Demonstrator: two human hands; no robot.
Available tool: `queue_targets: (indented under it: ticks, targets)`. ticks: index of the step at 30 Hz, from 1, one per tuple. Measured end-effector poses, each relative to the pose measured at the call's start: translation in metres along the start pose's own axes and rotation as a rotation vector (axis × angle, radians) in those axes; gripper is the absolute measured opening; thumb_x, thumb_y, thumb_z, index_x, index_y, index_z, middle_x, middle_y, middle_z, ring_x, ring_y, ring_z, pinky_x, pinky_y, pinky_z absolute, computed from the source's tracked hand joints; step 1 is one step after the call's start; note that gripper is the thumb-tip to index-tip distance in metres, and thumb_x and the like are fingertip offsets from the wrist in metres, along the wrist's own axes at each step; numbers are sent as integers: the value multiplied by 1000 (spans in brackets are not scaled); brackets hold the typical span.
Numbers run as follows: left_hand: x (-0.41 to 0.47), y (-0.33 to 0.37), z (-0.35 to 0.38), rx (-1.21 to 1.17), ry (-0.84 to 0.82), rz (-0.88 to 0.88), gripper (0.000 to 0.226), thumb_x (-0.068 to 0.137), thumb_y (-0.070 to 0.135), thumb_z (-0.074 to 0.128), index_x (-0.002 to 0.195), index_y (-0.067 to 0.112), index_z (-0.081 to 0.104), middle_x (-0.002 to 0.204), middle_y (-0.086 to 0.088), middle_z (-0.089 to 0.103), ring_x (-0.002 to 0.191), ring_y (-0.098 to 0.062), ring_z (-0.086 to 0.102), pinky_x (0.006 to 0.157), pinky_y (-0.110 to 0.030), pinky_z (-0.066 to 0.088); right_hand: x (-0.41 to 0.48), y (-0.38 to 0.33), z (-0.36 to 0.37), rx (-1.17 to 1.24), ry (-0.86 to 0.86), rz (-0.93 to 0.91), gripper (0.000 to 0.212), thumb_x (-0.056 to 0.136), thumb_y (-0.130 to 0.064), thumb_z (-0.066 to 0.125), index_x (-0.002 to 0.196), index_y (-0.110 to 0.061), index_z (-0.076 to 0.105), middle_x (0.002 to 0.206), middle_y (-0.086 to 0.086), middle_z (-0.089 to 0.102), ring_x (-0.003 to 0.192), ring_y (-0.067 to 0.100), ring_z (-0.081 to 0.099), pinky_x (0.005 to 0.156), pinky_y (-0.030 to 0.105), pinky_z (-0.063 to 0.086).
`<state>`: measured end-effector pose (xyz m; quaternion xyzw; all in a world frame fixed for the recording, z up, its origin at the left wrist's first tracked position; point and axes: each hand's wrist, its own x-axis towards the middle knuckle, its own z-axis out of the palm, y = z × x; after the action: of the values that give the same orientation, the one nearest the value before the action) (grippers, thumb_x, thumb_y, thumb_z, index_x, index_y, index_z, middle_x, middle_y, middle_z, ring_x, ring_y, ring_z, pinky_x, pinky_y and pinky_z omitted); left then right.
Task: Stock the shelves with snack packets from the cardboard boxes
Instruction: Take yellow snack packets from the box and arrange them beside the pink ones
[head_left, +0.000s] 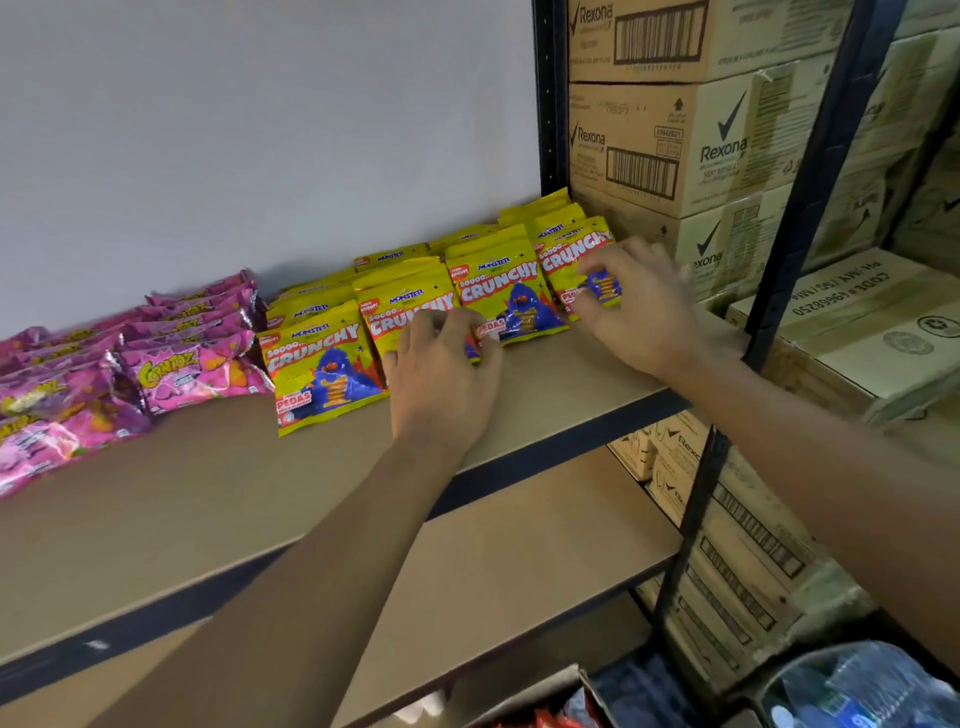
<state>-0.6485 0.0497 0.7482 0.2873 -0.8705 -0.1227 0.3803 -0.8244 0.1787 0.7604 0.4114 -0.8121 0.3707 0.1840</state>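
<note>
Several yellow Crunchy snack packets lie in rows on the brown shelf board, against the white wall. My left hand rests on the lower edge of a middle yellow packet, fingers bent over it. My right hand pinches the rightmost yellow packet near the shelf's black upright post. Pink Contoz packets lie in rows at the left of the same shelf.
Rexona cardboard boxes are stacked on the neighbouring rack at right, with more boxes below. A lower shelf board sits under my arms. A bag of plastic bottles is at the bottom right.
</note>
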Motion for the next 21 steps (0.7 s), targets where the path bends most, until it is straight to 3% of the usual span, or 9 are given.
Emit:
queue_targets:
  ticks: [4,6,8,10,13,16,21]
  targets:
    - [-32,-21,-49,-196,47,-19,16,90,34,63,102,25,68,105,2,64,83,-15,64,75,-38,54,-49,-61,-6,297,-26,-38,20,89,-19,66,110,-18,67,101,-10,61,98,8,57,88,30,49]
    - [-55,-32,-76,-244,18,-86,13,91,33,63,103,28,66,100,11,65,77,-5,60,71,-26,51,-74,-92,-2,401,-119,-7,21,91,-20,65,112,-23,65,101,-10,63,94,5,58,85,26,51]
    - [-81,-46,-104,-262,12,-122,13,92,33,63,103,28,65,92,15,64,76,-1,60,65,-11,43,-100,-124,6,500,-208,21,22,92,-23,64,113,-28,63,99,-12,63,92,5,59,82,25,51]
    - [-108,-65,-133,-264,49,-97,12,92,27,65,102,22,66,84,15,63,72,-1,59,63,-5,39,-125,-160,17,581,-255,2,22,92,-22,64,112,-27,64,93,-9,63,87,8,59,77,24,51]
    - [-152,-100,-173,-289,88,-104,8,91,15,68,99,16,68,83,10,65,71,-5,59,63,-7,40,-161,-213,42,654,-282,-124,19,91,-19,64,109,-20,67,85,-8,63,75,14,60,66,23,50]
    - [-204,-146,-207,-260,70,-176,11,91,17,69,102,18,68,83,8,65,72,-6,59,62,-6,37,-202,-257,76,691,-375,-219,22,91,-26,63,109,-15,68,85,-6,65,74,15,61,65,20,49]
    - [-297,-236,-245,-243,21,-483,13,91,20,70,102,24,66,80,9,64,71,-11,59,62,-14,42,-276,-319,142,740,-618,-248,28,89,-38,59,109,-22,68,83,-13,65,74,11,63,63,17,52]
